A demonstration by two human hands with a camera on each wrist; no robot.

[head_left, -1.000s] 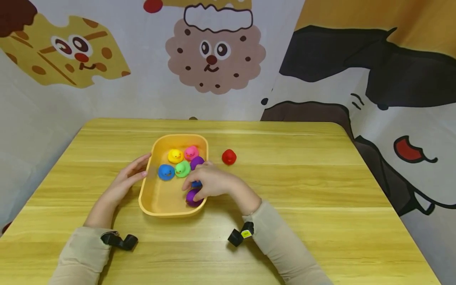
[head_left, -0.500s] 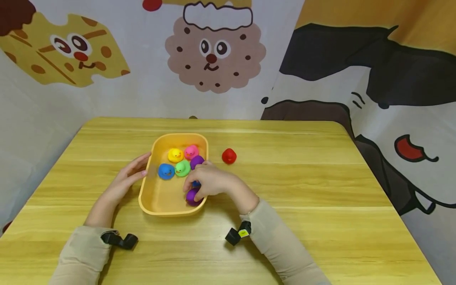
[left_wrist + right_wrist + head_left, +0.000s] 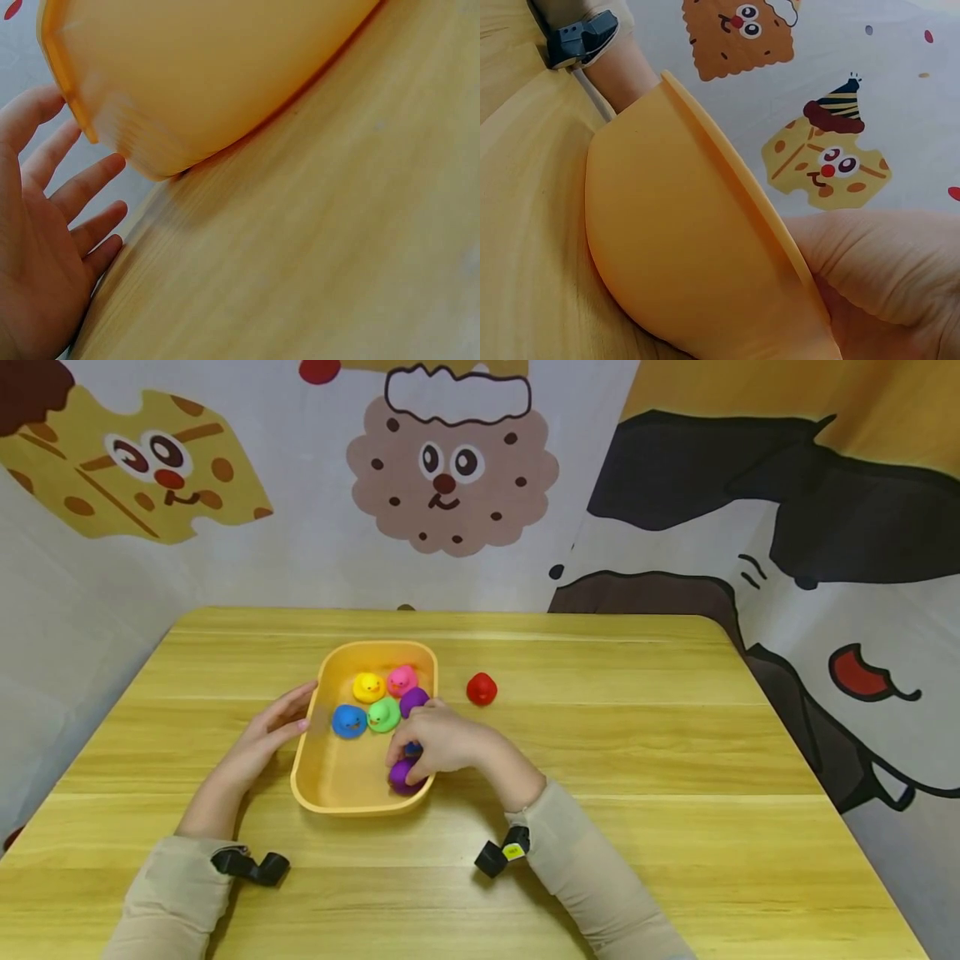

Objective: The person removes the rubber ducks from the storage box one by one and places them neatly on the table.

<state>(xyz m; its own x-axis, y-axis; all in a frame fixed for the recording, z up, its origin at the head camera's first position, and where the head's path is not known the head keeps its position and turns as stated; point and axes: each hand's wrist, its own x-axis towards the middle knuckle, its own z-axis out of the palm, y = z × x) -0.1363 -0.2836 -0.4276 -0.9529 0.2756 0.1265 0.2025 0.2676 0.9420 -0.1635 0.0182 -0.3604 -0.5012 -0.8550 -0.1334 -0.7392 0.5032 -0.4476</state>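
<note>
My right hand [image 3: 450,739] reaches over the right rim of a yellow-orange plastic tub [image 3: 345,789]. Its thumb and fingers are curled about a purple rubber duck [image 3: 403,777] near the tub's front right corner. Part of a blue toy [image 3: 412,748] shows beneath the palm; the rest is hidden. My left hand [image 3: 266,731] rests its extended fingers against the tub's left side. In the left wrist view, the left hand [image 3: 45,217] has spread fingers at the tub wall [image 3: 210,75]. From the right wrist, the tub's outer wall [image 3: 675,225] hides the right fingertips.
Inside the tub sit yellow [image 3: 369,687], pink [image 3: 402,681], green [image 3: 384,715] and blue [image 3: 349,722] ducks, plus another purple toy [image 3: 414,702]. A red duck [image 3: 482,689] lies on the wooden table [image 3: 637,735] right of the tub. A cartoon-printed cloth [image 3: 285,577] hangs behind.
Over the last second, the right hand's fingers have drawn slightly closer round the purple duck, and its wrist has shifted a little left. The left hand and tub stay in place.
</note>
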